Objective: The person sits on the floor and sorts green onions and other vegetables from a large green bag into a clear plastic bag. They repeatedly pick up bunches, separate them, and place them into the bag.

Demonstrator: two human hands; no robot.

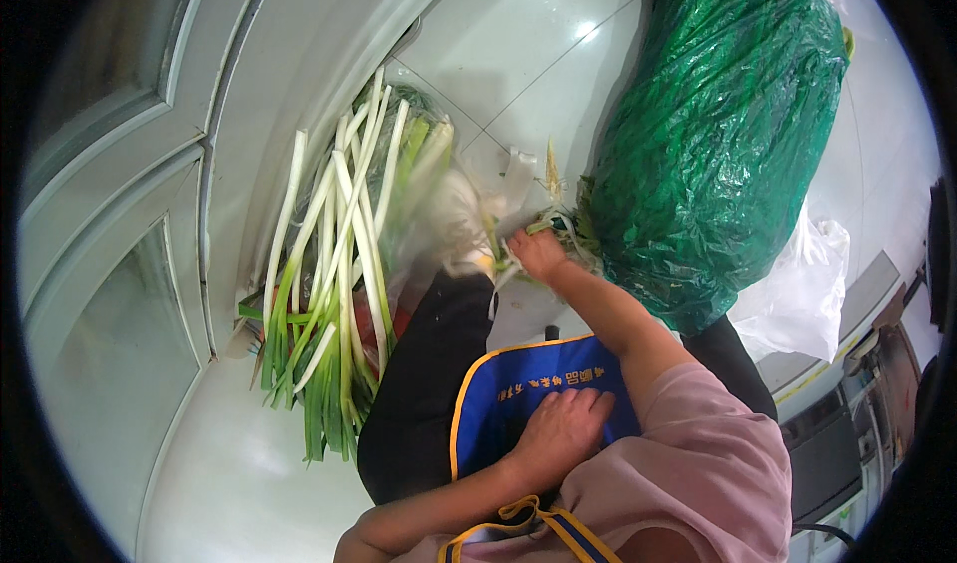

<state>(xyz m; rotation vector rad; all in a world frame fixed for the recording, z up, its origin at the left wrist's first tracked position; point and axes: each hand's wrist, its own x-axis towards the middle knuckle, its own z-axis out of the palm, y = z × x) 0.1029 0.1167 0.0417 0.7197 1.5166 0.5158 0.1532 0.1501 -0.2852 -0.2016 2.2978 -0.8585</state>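
My right hand [538, 253] reaches down to a small heap of onion trimmings [579, 242] between my feet. Its fingers are curled among pale strips and green leaf pieces; whether they grip any is unclear. My left hand [564, 428] rests palm down on the blue apron [478, 421] in my lap, with its fingers bent and their undersides hidden. On the left, a loose pile of long green onions [348, 219] lies with white stems away from me and green tops nearer. A clear plastic bag [419, 103] with more onions lies partly under and beyond them.
A large, full green plastic bag [725, 144] stands at the right, close to the trimmings. Beside it is a white plastic bag [811, 286]. White-framed door panels [217, 189] border the left side. Pale floor tiles [478, 55] show beyond my feet.
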